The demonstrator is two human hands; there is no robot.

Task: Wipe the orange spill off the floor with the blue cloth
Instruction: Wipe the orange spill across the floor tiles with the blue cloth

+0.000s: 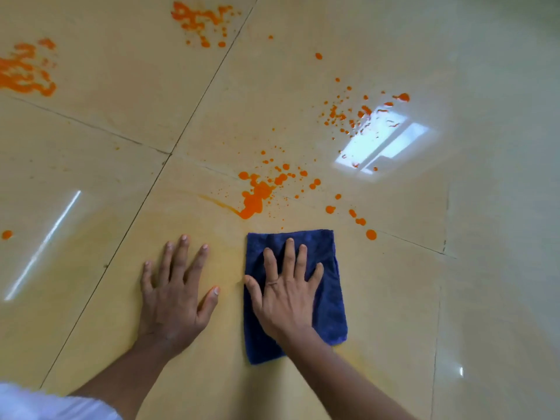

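Right hand (pixel 286 294): flat, fingers spread, pressing on the folded dark blue terry cloth (pixel 328 301).
Left hand (pixel 175 294): flat on the glossy beige tiled floor (pixel 91 165), grasping nothing.
Orange liquid spill (pixel 254 195): splattered just beyond the cloth.

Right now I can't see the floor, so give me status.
Right hand flat on blue cloth. Left hand flat on bare tile. Orange spill unwiped just ahead. Nothing blocking.
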